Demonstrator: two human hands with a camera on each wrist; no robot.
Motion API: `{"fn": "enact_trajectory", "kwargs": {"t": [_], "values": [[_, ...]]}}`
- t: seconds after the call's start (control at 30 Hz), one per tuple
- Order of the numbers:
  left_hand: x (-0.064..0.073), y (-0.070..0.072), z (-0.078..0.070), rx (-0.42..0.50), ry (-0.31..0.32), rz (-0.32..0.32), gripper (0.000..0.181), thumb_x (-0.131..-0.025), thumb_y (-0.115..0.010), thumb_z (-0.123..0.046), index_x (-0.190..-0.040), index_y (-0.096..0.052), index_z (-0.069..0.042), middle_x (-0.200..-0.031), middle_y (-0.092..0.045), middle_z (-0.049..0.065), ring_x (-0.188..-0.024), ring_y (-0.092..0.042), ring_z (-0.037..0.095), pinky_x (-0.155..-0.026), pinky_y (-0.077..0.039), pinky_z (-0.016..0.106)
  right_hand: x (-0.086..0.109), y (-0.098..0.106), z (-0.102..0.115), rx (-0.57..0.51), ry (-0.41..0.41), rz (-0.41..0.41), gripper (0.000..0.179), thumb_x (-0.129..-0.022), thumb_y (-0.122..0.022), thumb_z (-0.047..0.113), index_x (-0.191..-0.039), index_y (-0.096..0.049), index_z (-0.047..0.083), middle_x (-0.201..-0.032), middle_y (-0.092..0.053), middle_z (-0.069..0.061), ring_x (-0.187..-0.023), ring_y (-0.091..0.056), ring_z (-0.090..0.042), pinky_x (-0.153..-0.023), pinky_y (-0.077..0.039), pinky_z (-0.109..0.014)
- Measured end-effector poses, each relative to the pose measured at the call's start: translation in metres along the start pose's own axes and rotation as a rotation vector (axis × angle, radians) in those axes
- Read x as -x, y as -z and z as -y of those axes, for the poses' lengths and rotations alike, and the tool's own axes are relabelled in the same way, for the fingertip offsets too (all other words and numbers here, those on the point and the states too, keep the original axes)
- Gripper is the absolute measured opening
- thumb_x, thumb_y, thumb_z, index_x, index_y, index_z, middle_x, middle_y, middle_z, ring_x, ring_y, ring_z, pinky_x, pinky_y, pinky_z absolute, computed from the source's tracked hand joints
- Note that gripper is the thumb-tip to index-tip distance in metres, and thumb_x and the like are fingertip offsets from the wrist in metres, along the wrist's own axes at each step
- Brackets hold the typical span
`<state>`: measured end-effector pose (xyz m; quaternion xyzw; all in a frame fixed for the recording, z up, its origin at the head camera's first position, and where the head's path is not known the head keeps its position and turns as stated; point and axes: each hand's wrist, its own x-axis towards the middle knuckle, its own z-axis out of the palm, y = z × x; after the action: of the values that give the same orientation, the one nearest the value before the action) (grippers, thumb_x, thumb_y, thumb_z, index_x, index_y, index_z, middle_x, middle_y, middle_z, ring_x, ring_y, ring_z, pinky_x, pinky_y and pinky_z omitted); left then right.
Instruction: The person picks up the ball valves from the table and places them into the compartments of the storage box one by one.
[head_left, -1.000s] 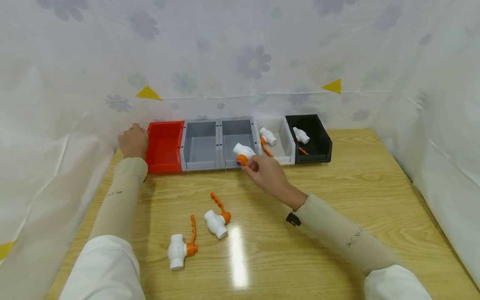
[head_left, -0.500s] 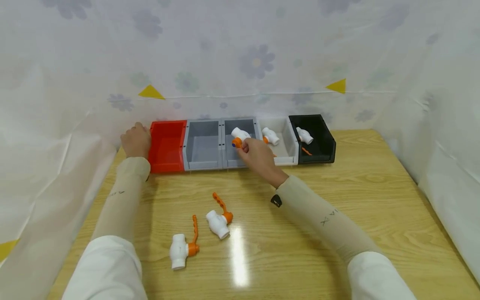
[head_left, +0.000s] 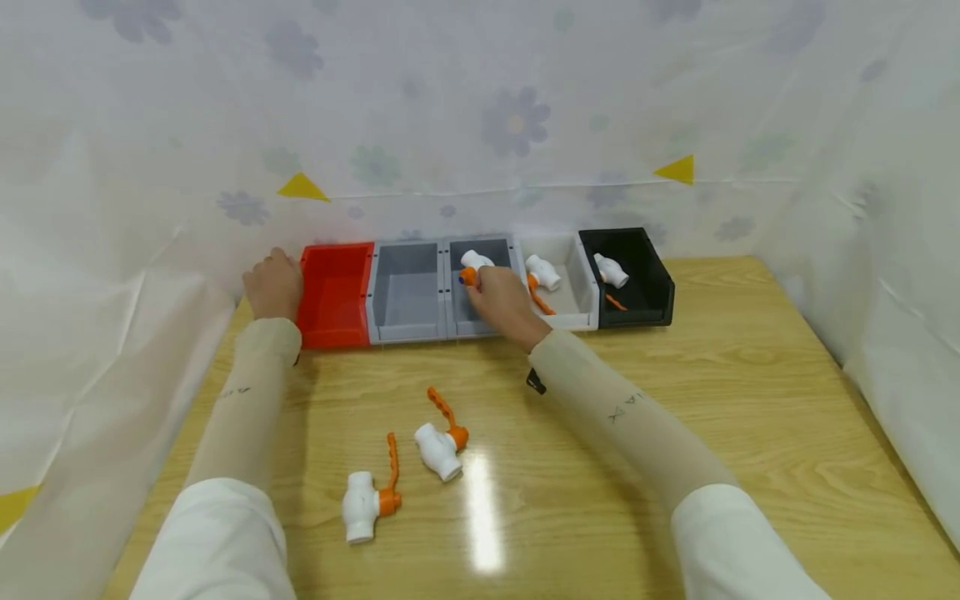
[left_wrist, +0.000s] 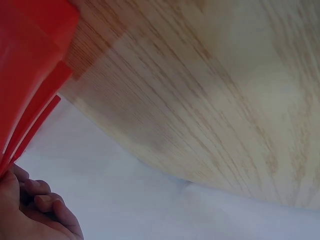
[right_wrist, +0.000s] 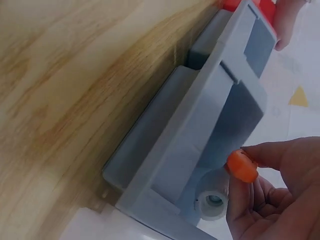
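My right hand (head_left: 504, 304) pinches a white ball valve (head_left: 476, 259) by its orange handle. The valve is within the right-hand grey bin (head_left: 483, 323); in the right wrist view its open pipe end (right_wrist: 212, 204) shows inside the bin walls, below the orange handle hub (right_wrist: 242, 166). At the left end of the row, my left hand (head_left: 273, 286) grips the side rim of the red bin (head_left: 335, 292), its fingers curled in the left wrist view. Two more ball valves, one farther back (head_left: 438, 451) and one nearer (head_left: 361, 507), lie on the table.
Left of that bin stands another grey bin (head_left: 407, 287). To the right, a white bin (head_left: 573, 319) and a black bin (head_left: 648, 283) each hold one ball valve. A flowered curtain (head_left: 450, 108) hangs behind the wooden table (head_left: 750, 358).
My right hand has carried the ball valve back and slightly left, from the front edge of the right-hand grey bin into it. The left hand stays at the red bin.
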<state>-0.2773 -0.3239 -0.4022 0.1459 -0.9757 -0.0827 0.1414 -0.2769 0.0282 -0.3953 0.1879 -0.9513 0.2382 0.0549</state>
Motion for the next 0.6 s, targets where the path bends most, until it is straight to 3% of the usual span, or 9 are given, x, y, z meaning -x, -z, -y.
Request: {"fn": "enact_trajectory", "kwargs": {"t": [0.2, 0.6], "values": [[0.002, -0.001, 0.001, 0.008, -0.002, -0.033, 0.035, -0.098, -0.033, -0.019, -0.092, -0.049, 0.011, -0.088, -0.057, 0.033, -0.082, -0.055, 0.051, -0.074, -0.041, 0.059, -0.007, -0.010, -0.005, 0.021, -0.041, 0.045, 0.034, -0.091, -0.058, 0.023, -0.061, -0.048, 0.011, -0.053, -0.041, 0.000, -0.045, -0.040, -0.013, -0.043, -0.031, -0.025], [0.002, 0.001, 0.000, 0.009, 0.006, 0.002, 0.036, -0.099, -0.030, -0.020, -0.094, -0.048, 0.011, -0.088, -0.056, 0.032, -0.083, -0.054, 0.050, -0.077, -0.041, 0.059, -0.007, -0.022, -0.002, 0.107, -0.034, 0.094, 0.030, -0.092, -0.056, 0.022, -0.065, -0.051, 0.010, -0.055, -0.045, -0.002, -0.048, -0.045, -0.016, -0.044, -0.035, -0.028]]}}
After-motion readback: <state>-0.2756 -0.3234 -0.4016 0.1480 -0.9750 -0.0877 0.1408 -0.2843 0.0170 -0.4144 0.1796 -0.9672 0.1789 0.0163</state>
